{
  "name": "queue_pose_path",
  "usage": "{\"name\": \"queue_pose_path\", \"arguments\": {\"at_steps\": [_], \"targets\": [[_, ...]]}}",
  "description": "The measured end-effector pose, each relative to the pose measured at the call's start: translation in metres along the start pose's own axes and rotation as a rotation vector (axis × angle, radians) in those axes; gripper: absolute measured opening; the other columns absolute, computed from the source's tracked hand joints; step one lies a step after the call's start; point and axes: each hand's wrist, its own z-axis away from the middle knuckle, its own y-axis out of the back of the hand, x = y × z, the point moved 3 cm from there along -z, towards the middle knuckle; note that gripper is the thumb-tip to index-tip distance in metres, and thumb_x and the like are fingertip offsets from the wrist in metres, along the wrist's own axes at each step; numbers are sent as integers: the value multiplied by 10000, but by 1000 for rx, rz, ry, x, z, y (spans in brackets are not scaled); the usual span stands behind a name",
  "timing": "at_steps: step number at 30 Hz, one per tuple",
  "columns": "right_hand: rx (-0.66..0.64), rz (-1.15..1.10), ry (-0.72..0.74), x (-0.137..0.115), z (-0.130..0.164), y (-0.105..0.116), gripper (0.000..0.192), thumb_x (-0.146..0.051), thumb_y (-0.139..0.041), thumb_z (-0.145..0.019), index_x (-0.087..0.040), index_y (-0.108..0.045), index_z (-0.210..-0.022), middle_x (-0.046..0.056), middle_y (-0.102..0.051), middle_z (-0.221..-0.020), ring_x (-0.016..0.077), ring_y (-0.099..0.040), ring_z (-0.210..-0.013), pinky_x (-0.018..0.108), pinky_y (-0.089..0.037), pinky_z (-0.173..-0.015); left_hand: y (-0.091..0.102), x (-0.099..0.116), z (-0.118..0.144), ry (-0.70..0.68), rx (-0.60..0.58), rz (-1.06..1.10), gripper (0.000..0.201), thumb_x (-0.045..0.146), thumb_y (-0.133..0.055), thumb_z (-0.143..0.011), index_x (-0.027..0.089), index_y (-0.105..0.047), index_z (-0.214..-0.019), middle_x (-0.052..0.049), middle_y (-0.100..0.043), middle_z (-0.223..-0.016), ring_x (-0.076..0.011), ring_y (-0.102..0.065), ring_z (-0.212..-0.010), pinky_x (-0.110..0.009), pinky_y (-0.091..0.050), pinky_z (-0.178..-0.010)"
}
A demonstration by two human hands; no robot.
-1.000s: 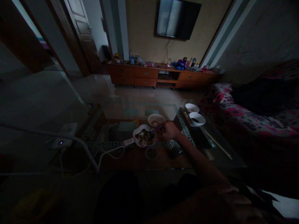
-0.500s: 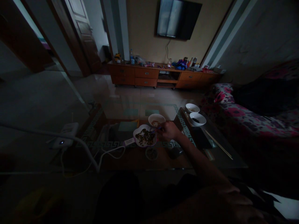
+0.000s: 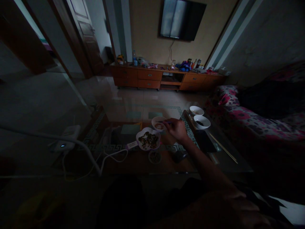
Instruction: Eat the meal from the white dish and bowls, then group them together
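Note:
My right hand is closed in a pinch on a slim, purplish tweezers-like tool. Its tip reaches over a white bowl with a few small pale and brownish bits inside. Just in front sits a white flower-shaped dish with a lilac edge, holding many small dark, green and pale pieces. Nearer to me stands a small clear bowl of dark bits. At the lower right, dim fingers of what seems to be my left hand lie by my right elbow; darkness hides their grip.
On the glass table, two white bowls and a pair of chopsticks lie right. A dark flat object is beside them. At left are a white power strip, a cable and a labelled tag.
My right hand has moved from the edge of the flower-shaped dish, slightly up and right, and the tool's tip is now over the white bowl behind it.

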Motion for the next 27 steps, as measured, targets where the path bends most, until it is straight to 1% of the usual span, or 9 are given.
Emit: {"name": "queue_pose_path", "arguments": {"at_steps": [3, 6, 8, 10, 12, 14, 18, 23, 27], "targets": [[58, 99, -122, 4, -1, 8, 335, -461, -620, -1024, -233, -855, -1098, 79, -832, -988, 233, -764, -821, 282, -498, -700, 3, 1, -1, -9, 15, -18, 373, 251, -442, -1100, 331, -772, -1255, -7, -642, -1398, -173, -583, -1318, -327, -461, -1168], [38, 104, -117, 1, -2, 15, 348, -478, -615, -1028, -241, -852, -1122, 72, -834, -968, 233, -769, -824, 279, -491, -695, 6, 3, -1, -1, 11, -23, 392, 268, -416, -1107, 350, -778, -1235, -3, -642, -1395, -155, -579, -1330, -305, -471, -1165], [-41, 45, -41, -5, -1, 16, 337, -475, -631, -1022, -235, -855, -1101, 68, -835, -961, 222, -772, -825, 270, -494, -704, 9, 4, -2, -1, 14, -41, 408, 264, -401, -1107, 356, -777, -1235, -5, -647, -1386, -146, -578, -1332, -289, -477, -1156], [-166, -2, 41, -11, 0, 14, 312, -461, -655, -1010, -233, -859, -1072, 65, -836, -967, 213, -774, -821, 265, -494, -704, 9, 5, -2, -4, 25, -57, 421, 249, -393, -1103, 360, -778, -1234, -2, -656, -1372, -142, -583, -1323, -281, -485, -1144], [-270, 16, 83, -15, 1, 11, 303, -452, -661, -1006, -231, -860, -1066, 69, -836, -966, 213, -774, -823, 269, -492, -708, 8, 5, -2, -2, 37, -49, 428, 242, -387, -1102, 353, -781, -1228, -2, -665, -1357, -143, -596, -1303, -283, -495, -1131], [-328, 82, 85, -16, 1, 7, 313, -459, -653, -1011, -235, -859, -1083, 75, -833, -942, 219, -772, -827, 279, -488, -718, 5, 5, -2, 2, 39, -31, 425, 236, -389, -1102, 342, -782, -1225, -3, -665, -1355, -143, -602, -1289, -288, -496, -1125], [-382, 183, 69, -14, 1, 2, 324, -474, -633, -1014, -262, -855, -1119, 70, -825, -899, 220, -759, -816, 294, -480, -721, 2, 4, -2, -6, 27, -29, 402, 227, -409, -1106, 328, -775, -1238, -5, -656, -1377, -153, -596, -1292, -314, -467, -1152], [-429, 226, 57, -10, 2, -3, 331, -478, -640, -996, -261, -854, -1125, 78, -825, -937, 237, -762, -848, 308, -501, -745, 1, 4, -1, -8, 23, -16, 386, 251, -415, -1109, 320, -773, -1237, -17, -641, -1402, -186, -576, -1321, -370, -421, -1194], [-441, 232, 67, -9, 3, -5, 339, -482, -644, -999, -248, -852, -1131, 87, -825, -955, 240, -762, -860, 303, -514, -758, -2, 4, -1, -1, 1, 3, 349, 258, -455, -1102, 308, -769, -1244, -26, -631, -1416, -183, -573, -1313, -347, -426, -1179]]}}
